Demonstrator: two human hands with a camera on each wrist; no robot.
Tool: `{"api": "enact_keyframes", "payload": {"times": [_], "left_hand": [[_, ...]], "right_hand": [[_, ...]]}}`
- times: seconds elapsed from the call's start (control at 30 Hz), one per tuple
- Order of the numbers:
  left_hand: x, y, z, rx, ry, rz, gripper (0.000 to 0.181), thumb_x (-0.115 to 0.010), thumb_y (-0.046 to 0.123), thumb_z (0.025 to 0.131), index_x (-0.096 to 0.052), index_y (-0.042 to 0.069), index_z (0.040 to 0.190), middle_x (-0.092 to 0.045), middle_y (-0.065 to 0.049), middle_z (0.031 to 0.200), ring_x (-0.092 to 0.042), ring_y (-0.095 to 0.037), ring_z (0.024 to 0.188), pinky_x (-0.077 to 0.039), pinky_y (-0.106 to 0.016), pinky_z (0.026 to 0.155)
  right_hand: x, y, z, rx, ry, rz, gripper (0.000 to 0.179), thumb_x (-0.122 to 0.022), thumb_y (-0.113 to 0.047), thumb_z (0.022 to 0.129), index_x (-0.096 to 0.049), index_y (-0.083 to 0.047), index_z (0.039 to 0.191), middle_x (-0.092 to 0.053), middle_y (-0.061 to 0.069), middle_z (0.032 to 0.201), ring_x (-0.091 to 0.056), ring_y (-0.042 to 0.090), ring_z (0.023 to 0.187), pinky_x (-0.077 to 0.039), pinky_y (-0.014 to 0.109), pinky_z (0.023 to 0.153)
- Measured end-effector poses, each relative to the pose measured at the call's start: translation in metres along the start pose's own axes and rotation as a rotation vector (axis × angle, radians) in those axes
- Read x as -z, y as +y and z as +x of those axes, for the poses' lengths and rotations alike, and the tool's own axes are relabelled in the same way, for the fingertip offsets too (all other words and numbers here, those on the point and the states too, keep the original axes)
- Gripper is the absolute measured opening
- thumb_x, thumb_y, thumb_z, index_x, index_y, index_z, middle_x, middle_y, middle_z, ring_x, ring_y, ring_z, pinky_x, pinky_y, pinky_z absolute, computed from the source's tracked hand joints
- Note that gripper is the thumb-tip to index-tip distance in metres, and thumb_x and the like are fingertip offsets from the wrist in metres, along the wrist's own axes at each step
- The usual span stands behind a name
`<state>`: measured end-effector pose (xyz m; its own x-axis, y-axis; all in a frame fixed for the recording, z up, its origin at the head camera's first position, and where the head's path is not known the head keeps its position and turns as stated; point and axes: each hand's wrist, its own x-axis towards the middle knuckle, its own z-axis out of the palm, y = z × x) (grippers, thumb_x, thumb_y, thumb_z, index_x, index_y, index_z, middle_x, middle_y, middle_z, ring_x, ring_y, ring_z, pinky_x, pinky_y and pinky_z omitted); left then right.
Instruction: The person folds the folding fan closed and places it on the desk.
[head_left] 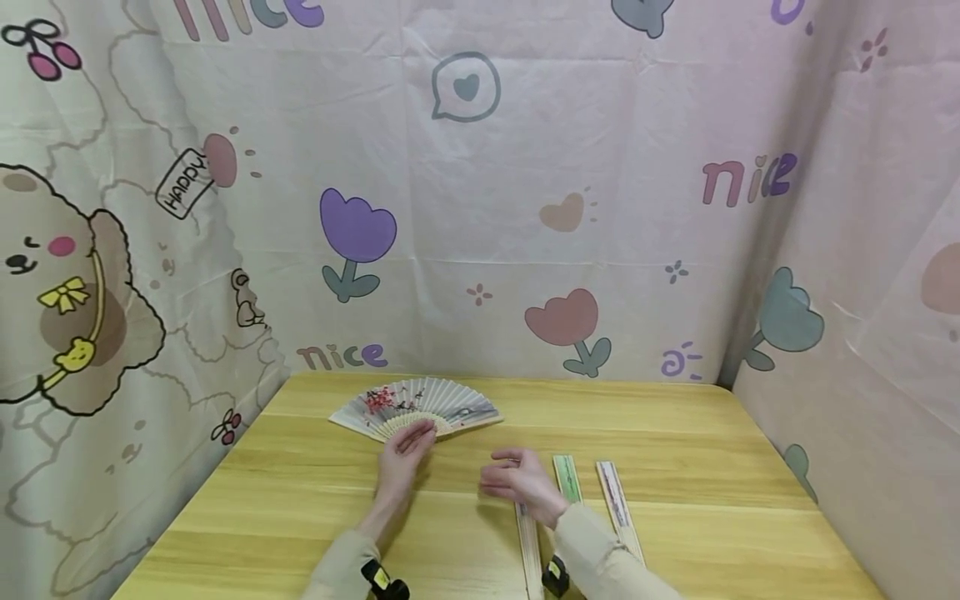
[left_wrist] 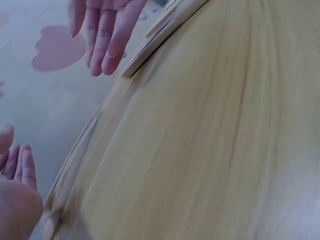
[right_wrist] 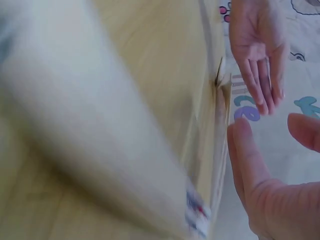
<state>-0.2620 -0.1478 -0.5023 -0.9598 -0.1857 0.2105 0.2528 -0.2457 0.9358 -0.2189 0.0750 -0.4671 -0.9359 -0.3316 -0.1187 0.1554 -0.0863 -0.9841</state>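
Note:
A spread folding fan (head_left: 420, 400), pale with red blossoms, lies at the back of the table. My left hand (head_left: 406, 454) is over its narrow handle end and overlaps it in the head view. In the right wrist view the left hand's (right_wrist: 260, 55) fingers extend with nothing gripped. To the right, my right hand (head_left: 521, 479) hovers above a folded fan (head_left: 528, 550), fingers loosely bent and holding nothing. Beside it lie a green folded fan (head_left: 567, 477) and another folded fan (head_left: 618, 508), partly hidden by the right forearm.
The wooden table (head_left: 705, 450) ends at a printed cloth (head_left: 465, 208) behind it, and more cloth hangs at both sides. Dark wrist cameras sit at both cuffs near the front.

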Motion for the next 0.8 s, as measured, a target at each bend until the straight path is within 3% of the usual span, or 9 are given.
{"api": "enact_keyframes", "payload": {"times": [0.1, 0.23, 0.37, 0.53, 0.6, 0.67, 0.73, 0.8], "left_hand": [[0.013, 0.003, 0.001, 0.034, 0.094, -0.05, 0.045, -0.068, -0.004, 0.092, -0.052, -0.018, 0.132, -0.077, 0.001, 0.108, -0.071, 0.0, 0.095, -0.061, -0.011, 0.088], [0.029, 0.006, 0.003, 0.068, 0.206, -0.125, 0.04, -0.066, -0.002, 0.094, -0.056, -0.008, 0.132, -0.075, 0.013, 0.101, -0.069, 0.001, 0.097, -0.06, -0.009, 0.088], [0.042, 0.008, 0.007, 0.076, 0.282, -0.234, 0.033, -0.061, -0.007, 0.095, -0.059, 0.0, 0.127, -0.073, 0.014, 0.096, -0.07, 0.0, 0.097, -0.059, -0.009, 0.089], [0.05, 0.008, 0.011, 0.087, 0.31, -0.301, 0.054, -0.057, -0.011, 0.095, -0.038, -0.011, 0.145, -0.07, 0.012, 0.096, -0.069, 0.003, 0.092, -0.058, -0.01, 0.094], [0.053, 0.007, 0.012, 0.109, 0.312, -0.303, 0.061, -0.055, -0.01, 0.097, -0.026, -0.014, 0.15, -0.067, 0.007, 0.109, -0.066, 0.005, 0.094, -0.057, -0.008, 0.096], [0.055, 0.007, 0.012, 0.135, 0.315, -0.282, 0.062, -0.053, -0.007, 0.099, -0.021, -0.013, 0.153, -0.062, -0.006, 0.129, -0.063, 0.007, 0.099, -0.054, -0.005, 0.096], [0.056, 0.007, 0.013, 0.158, 0.314, -0.267, 0.064, -0.051, -0.004, 0.101, -0.017, -0.012, 0.155, -0.044, -0.02, 0.15, -0.059, 0.004, 0.111, -0.051, -0.002, 0.096], [0.058, 0.006, 0.014, 0.178, 0.305, -0.251, 0.064, -0.048, -0.001, 0.103, -0.013, -0.01, 0.156, -0.024, -0.027, 0.161, -0.052, -0.005, 0.129, -0.048, 0.0, 0.099]], "right_hand": [[-0.006, 0.004, 0.01, -0.02, 0.02, 0.069, 0.065, -0.064, -0.002, 0.094, -0.028, 0.023, 0.141, -0.054, 0.041, 0.131, -0.067, 0.041, 0.115, -0.061, 0.044, 0.104], [-0.015, 0.01, 0.025, -0.041, 0.076, 0.169, 0.062, -0.062, -0.002, 0.094, -0.028, 0.023, 0.14, -0.054, 0.041, 0.131, -0.069, 0.037, 0.113, -0.061, 0.042, 0.104], [-0.024, 0.015, 0.04, -0.06, 0.123, 0.247, 0.056, -0.061, 0.0, 0.094, -0.033, 0.022, 0.137, -0.061, 0.035, 0.125, -0.072, 0.028, 0.104, -0.062, 0.038, 0.102], [-0.036, 0.021, 0.057, -0.051, 0.145, 0.338, 0.041, -0.058, 0.003, 0.095, -0.048, 0.024, 0.128, -0.073, 0.021, 0.108, -0.073, 0.019, 0.094, -0.062, 0.037, 0.102], [-0.041, 0.023, 0.063, -0.038, 0.157, 0.364, 0.036, -0.056, 0.005, 0.095, -0.05, 0.025, 0.125, -0.073, 0.023, 0.108, -0.072, 0.018, 0.092, -0.061, 0.038, 0.103], [-0.047, 0.025, 0.068, -0.039, 0.176, 0.391, 0.036, -0.053, 0.006, 0.096, -0.05, 0.026, 0.125, -0.07, 0.029, 0.115, -0.071, 0.019, 0.093, -0.06, 0.04, 0.105], [-0.052, 0.026, 0.074, -0.045, 0.195, 0.422, 0.036, -0.052, 0.007, 0.096, -0.049, 0.026, 0.127, -0.064, 0.035, 0.123, -0.071, 0.023, 0.098, -0.057, 0.042, 0.11], [-0.057, 0.027, 0.08, -0.056, 0.218, 0.453, 0.036, -0.052, 0.007, 0.097, -0.048, 0.025, 0.128, -0.059, 0.037, 0.129, -0.069, 0.028, 0.106, -0.053, 0.044, 0.114]]}}
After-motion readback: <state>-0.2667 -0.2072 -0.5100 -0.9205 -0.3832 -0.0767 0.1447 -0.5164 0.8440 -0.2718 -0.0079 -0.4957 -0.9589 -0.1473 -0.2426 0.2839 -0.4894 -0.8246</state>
